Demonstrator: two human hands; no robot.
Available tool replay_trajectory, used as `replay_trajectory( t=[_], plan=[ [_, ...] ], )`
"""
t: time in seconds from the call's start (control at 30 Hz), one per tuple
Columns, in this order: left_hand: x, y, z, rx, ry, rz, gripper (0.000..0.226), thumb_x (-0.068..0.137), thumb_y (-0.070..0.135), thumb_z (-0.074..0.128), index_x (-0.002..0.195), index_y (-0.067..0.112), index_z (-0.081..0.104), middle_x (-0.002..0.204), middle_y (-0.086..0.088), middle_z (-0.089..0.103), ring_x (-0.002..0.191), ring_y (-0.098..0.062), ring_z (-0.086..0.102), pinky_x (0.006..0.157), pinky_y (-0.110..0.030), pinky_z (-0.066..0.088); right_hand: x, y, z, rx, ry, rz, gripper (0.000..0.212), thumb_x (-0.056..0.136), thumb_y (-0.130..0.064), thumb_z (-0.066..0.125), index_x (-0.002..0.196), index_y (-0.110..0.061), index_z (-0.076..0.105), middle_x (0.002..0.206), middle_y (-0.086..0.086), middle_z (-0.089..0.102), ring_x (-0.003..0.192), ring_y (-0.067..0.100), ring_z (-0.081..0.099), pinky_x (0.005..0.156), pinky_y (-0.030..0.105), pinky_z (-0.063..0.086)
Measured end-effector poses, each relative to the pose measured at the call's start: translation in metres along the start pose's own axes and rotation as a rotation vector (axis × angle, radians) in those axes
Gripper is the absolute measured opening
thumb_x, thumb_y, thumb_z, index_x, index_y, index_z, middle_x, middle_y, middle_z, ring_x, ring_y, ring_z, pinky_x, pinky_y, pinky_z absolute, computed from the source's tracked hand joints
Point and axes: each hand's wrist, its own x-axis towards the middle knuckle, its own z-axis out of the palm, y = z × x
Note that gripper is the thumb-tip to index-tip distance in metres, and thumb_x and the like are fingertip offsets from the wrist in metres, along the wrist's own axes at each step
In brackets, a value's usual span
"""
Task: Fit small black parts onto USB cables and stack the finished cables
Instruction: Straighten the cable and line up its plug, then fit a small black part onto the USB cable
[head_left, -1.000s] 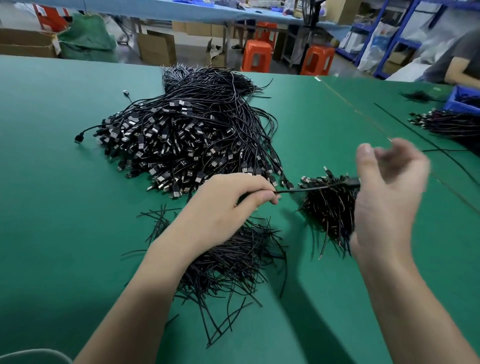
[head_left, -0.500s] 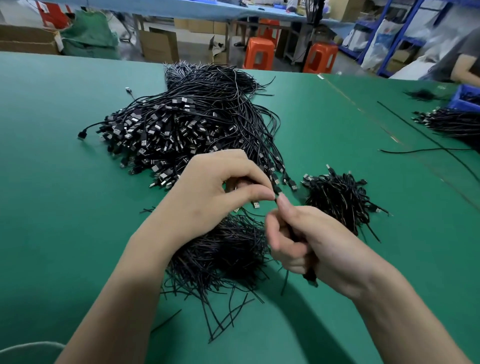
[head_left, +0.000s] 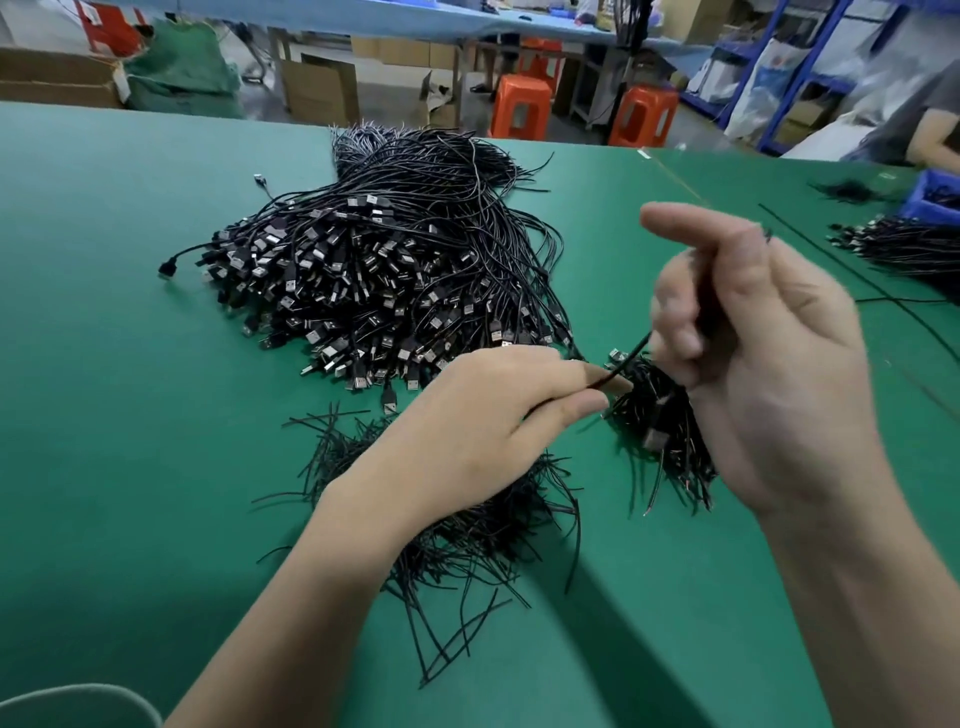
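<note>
Open green table mat (head_left: 130, 415) near left and far right of large heap of black USB cables (head_left: 389, 280). Pinched between thumb and forefinger of left hand (head_left: 483, 415), wrapped by curled fingers of right hand (head_left: 769, 374), forefinger straight: one thin black cable (head_left: 623, 359). Half hidden behind it, blurred: small pile of black cables (head_left: 660, 410).

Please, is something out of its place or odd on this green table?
Only small things. One USB cable sticks out to the left of the big pile, and one small black piece lies alone on the table beyond it. No damage is visible.
</note>
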Motion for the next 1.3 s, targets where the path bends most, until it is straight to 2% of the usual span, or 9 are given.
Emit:
replay_trajectory(
  t=[0.13, 0.23, 0.37, 0.5, 0.63, 0.77, 0.93, 1.07, 1.3],
  plan=[
    [0.001, 0.015, -0.01, 0.232, 0.055, 0.111, 0.023, 0.101, 0.023, 0.058, 0.093, 0.008, 0.072, 0.081, 0.002, 0.06, 0.081, -0.02, 0.056, 0.079, -0.037, 0.049, -0.01, 0.021, 0.009, -0.575, 0.003, -0.15, 0.028, 0.109, -0.018, 0.041, 0.115, -0.017, 0.069, 0.093, -0.01, 0.072, 0.088, 0.01, 0.07, 0.08, 0.019, 0.052],
    [-0.002, 0.012, -0.023, 0.228, 0.115, 0.106, 0.021, 0.097, 0.028, 0.067, 0.089, 0.011, 0.073, 0.078, 0.007, 0.051, 0.076, -0.015, 0.047, 0.075, -0.027, 0.04, -0.023, 0.033, 0.013, -0.834, -0.083, -0.115, 0.029, 0.108, -0.027, 0.043, 0.091, -0.024, 0.066, 0.07, -0.023, 0.06, 0.066, 0.0, 0.059, 0.06, 0.008, 0.04],
    [-0.006, 0.003, -0.031, 0.097, 0.103, 0.036, 0.024, 0.095, 0.039, 0.071, 0.084, 0.018, 0.069, 0.077, 0.006, 0.053, 0.076, -0.012, 0.048, 0.073, -0.026, 0.041, -0.033, 0.04, 0.013, -0.51, -0.23, 0.248, 0.057, 0.108, -0.048, 0.029, 0.062, -0.027, 0.055, 0.055, -0.009, 0.041, 0.051, 0.006, 0.033, 0.05, 0.015, 0.027],
    [-0.002, -0.006, -0.016, -0.12, 0.205, -0.001, 0.024, 0.097, 0.035, 0.065, 0.082, 0.016, 0.062, 0.076, 0.016, 0.052, 0.073, -0.005, 0.049, 0.069, -0.014, 0.036, -0.033, 0.032, 0.011, 0.004, -0.402, 0.511, 0.06, 0.103, -0.052, 0.029, 0.076, -0.021, 0.072, 0.053, -0.006, 0.033, 0.05, 0.013, 0.026, 0.05, 0.024, 0.024],
    [0.002, -0.012, 0.008, -0.335, 0.157, -0.108, 0.035, 0.108, 0.042, 0.04, 0.084, 0.026, 0.06, 0.077, 0.015, 0.056, 0.074, -0.004, 0.053, 0.07, -0.02, 0.043, -0.03, 0.018, 0.011, 0.425, -0.342, 0.427, 0.038, 0.103, -0.037, 0.04, 0.084, -0.019, 0.067, 0.052, -0.01, 0.044, 0.043, 0.005, 0.036, 0.045, 0.018, 0.031],
    [0.001, -0.011, 0.029, -0.289, -0.009, -0.164, 0.033, 0.108, 0.029, 0.046, 0.103, 0.002, 0.064, 0.09, -0.011, 0.064, 0.083, -0.029, 0.061, 0.076, -0.051, 0.051, -0.018, 0.014, 0.014, 0.561, -0.113, 0.233, 0.037, 0.102, -0.028, 0.041, 0.088, -0.016, 0.074, 0.07, -0.003, 0.066, 0.055, 0.006, 0.059, 0.054, 0.017, 0.05],
    [0.001, -0.002, 0.019, -0.022, 0.002, -0.064, 0.033, 0.106, 0.034, 0.049, 0.097, 0.011, 0.071, 0.088, 0.003, 0.062, 0.087, -0.018, 0.059, 0.081, -0.042, 0.051, -0.017, 0.025, -0.002, -0.23, 0.039, -0.108, 0.032, 0.111, -0.017, 0.035, 0.102, -0.009, 0.065, 0.096, 0.005, 0.076, 0.09, 0.019, 0.075, 0.082, 0.029, 0.057],
    [0.001, 0.001, -0.002, 0.007, 0.163, 0.021, 0.027, 0.103, 0.033, 0.059, 0.091, 0.013, 0.072, 0.082, 0.006, 0.056, 0.08, -0.014, 0.054, 0.074, -0.032, 0.046, -0.03, 0.039, -0.007, -0.865, -0.042, -0.13, 0.036, 0.108, -0.032, 0.04, 0.084, -0.021, 0.064, 0.064, -0.016, 0.061, 0.061, 0.005, 0.061, 0.059, 0.018, 0.045],
    [0.001, -0.011, -0.004, -0.177, 0.277, -0.025, 0.027, 0.105, 0.028, 0.054, 0.085, 0.014, 0.065, 0.082, 0.003, 0.058, 0.079, -0.011, 0.055, 0.074, -0.022, 0.042, -0.05, 0.037, 0.016, 0.271, -0.413, 0.551, 0.044, 0.104, -0.041, 0.038, 0.091, -0.015, 0.071, 0.057, -0.007, 0.043, 0.048, 0.009, 0.032, 0.05, 0.019, 0.032]
  ],
)
